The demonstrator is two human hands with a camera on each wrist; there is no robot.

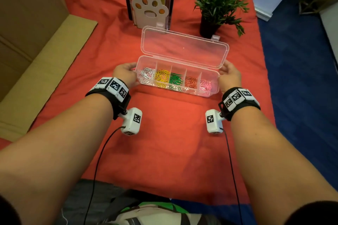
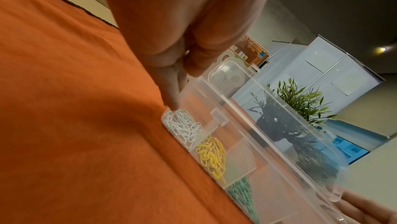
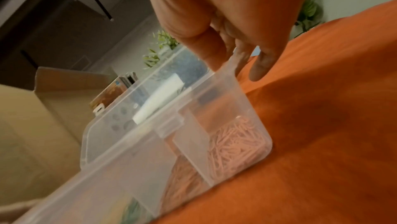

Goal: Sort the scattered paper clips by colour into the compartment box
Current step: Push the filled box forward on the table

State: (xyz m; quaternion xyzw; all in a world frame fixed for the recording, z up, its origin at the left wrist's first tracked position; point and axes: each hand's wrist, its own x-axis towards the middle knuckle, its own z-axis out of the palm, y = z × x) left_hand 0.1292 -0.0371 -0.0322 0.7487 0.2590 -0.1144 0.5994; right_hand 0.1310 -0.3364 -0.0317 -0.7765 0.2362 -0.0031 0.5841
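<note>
A clear compartment box [image 1: 180, 65] stands on the red cloth with its lid [image 1: 184, 49] tipped back open. Its five compartments hold, from left to right, white clips [image 1: 147, 74], yellow clips [image 1: 161, 76], green clips [image 1: 175, 78], orange clips [image 1: 191, 81] and pink clips [image 1: 205, 85]. My left hand [image 1: 134, 76] grips the box's left end. The left wrist view shows this hand [image 2: 182, 90] with its thumb at the corner by the white clips [image 2: 184, 125]. My right hand [image 1: 222, 71] pinches the right end wall [image 3: 225, 92], thumb on the rim, beside the pink clips [image 3: 236, 139].
Behind the box stand a paw-shaped bookend [image 1: 150, 9] with books and a potted plant [image 1: 217, 2]. A cardboard box [image 1: 36, 42] lies along the left. The red cloth [image 1: 164, 133] ends at the right over blue floor [image 1: 301, 97].
</note>
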